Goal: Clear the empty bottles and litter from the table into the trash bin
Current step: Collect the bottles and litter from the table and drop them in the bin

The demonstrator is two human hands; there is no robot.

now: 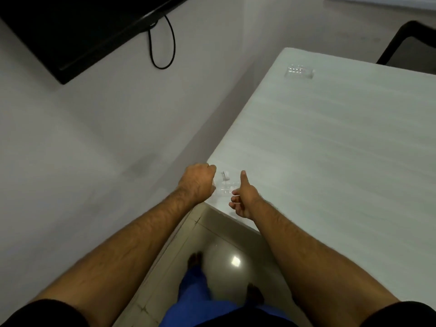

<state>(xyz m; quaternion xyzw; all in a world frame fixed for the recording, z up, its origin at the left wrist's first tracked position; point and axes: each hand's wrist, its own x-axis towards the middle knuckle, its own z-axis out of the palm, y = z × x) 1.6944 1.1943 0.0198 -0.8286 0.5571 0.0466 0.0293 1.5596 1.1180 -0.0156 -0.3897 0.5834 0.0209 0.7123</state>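
Note:
A clear, crumpled plastic bottle (225,186) lies at the near corner of the white table (330,142), hard to make out because it is transparent and blurred. My left hand (199,182) is closed in a fist against the bottle's left end. My right hand (243,199) curls its fingers around the bottle's right side, thumb pointing up. A second clear plastic item (299,72), ribbed like a flattened bottle, lies near the table's far edge. No trash bin is in view.
The table's left side stands close to a white wall (94,138). A black screen (70,27) with a hanging cable (162,43) is mounted on that wall. A black chair (405,43) stands beyond the far edge. My feet stand on glossy floor tiles (224,256).

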